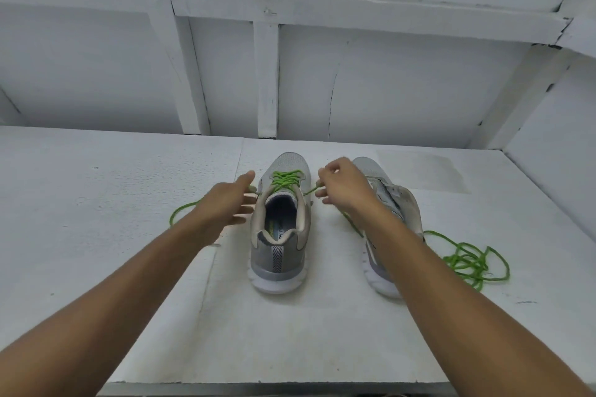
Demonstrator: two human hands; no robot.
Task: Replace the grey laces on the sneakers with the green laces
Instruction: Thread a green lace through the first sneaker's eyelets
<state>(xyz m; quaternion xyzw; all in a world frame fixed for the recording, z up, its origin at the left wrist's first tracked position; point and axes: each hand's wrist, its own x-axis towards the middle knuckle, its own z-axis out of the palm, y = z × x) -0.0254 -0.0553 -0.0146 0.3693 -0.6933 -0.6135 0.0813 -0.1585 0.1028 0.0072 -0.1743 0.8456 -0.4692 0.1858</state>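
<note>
On the white table (113, 187), near the middle of the far edge, a grey sneaker (280, 235) with its heel toward the near edge. Crossed through its eyelets, a green lace (286, 179). Just left of the sneaker's opening, the left hand (225, 203), fingers (246, 200) almost straight and a little blurred, thumb lifted. Left end of the lace running in between thumb and fingers, then out in a loop toward the left edge; not possible to tell whether really pinched. Just right of the opening, the right hand (343, 185), fingers (322, 193) curled and pinching the right end of the lace, drawn tight from the eyelet. Behind this hand and forearm, closer to the right edge, a second sneaker (400, 203), partly hidden. Beside its heel, a second green lace (467, 259) in a loose tangle.
</note>
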